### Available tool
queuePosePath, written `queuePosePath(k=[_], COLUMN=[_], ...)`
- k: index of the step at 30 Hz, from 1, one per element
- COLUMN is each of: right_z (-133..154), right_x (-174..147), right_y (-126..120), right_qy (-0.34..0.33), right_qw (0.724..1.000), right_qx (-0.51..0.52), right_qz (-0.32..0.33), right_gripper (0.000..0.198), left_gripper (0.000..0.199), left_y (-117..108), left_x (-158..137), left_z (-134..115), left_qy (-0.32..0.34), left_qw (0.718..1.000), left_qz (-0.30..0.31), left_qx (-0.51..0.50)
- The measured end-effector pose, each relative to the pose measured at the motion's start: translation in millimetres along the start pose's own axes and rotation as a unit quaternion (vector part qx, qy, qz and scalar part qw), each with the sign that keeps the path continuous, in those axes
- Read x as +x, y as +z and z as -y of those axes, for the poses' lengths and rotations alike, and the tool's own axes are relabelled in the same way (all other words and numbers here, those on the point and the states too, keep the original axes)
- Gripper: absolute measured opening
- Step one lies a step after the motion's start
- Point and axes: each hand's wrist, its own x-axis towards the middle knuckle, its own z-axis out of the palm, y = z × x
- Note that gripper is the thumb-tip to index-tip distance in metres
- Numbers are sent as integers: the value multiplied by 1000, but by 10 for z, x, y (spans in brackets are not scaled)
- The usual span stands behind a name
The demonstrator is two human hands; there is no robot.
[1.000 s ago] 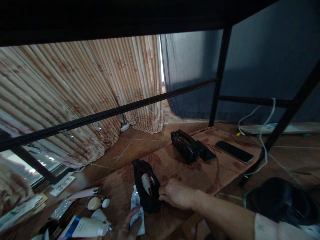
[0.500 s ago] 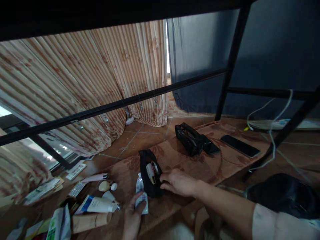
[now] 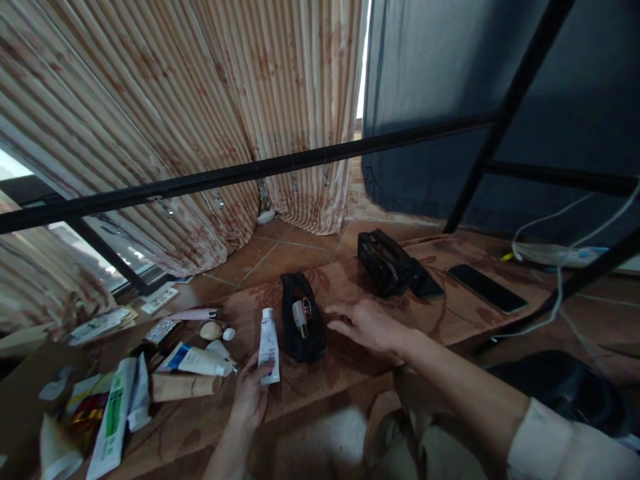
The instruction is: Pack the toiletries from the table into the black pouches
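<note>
My left hand (image 3: pixel 250 390) grips a white tube (image 3: pixel 269 347) near its lower end, cap pointing away from me. Just right of the tube stands an unzipped black pouch (image 3: pixel 311 340), with a small bottle (image 3: pixel 299 317) and a reddish item showing in its opening. My right hand (image 3: pixel 367 325) hovers just right of that pouch, apart from it, fingers stretched out and holding nothing. Left of my left hand lie a white-and-blue tube (image 3: pixel 197 360), a beige tube (image 3: pixel 185 387), a round beige item (image 3: pixel 211 330) and a glittery case (image 3: pixel 163 330).
A second black pouch (image 3: pixel 385 263) and a phone (image 3: pixel 487 287) lie on the brown cloth (image 3: pixel 345 373) to the right. Green-and-white tube (image 3: pixel 115 413) lies at lower left. A dark metal bar (image 3: pixel 310 159) crosses ahead, before the striped curtain (image 3: pixel 200 100). A white cable (image 3: pixel 560 267) hangs at right.
My left hand has drawn the white tube left, away from the pouch. My right hand has come off the pouch's edge, and its fingers have straightened. The view has tilted down.
</note>
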Motion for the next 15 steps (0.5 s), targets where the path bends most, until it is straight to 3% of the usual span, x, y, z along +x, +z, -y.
queuePosePath(k=[4, 10, 15], right_z=[-123, -227, -363], right_x=[-3, -14, -41], right_y=[-39, 30, 211], right_qy=[13, 19, 13], right_qw=[999, 999, 995], right_qx=[27, 24, -45], right_qz=[-11, 16, 91], right_gripper=[30, 28, 25], left_gripper=[42, 51, 54], left_y=[27, 89, 41], left_x=[46, 215, 307], left_z=[-24, 17, 45], left_qy=[-19, -8, -18], left_qw=[999, 998, 996], left_qz=[2, 25, 59], left_qx=[-41, -58, -57])
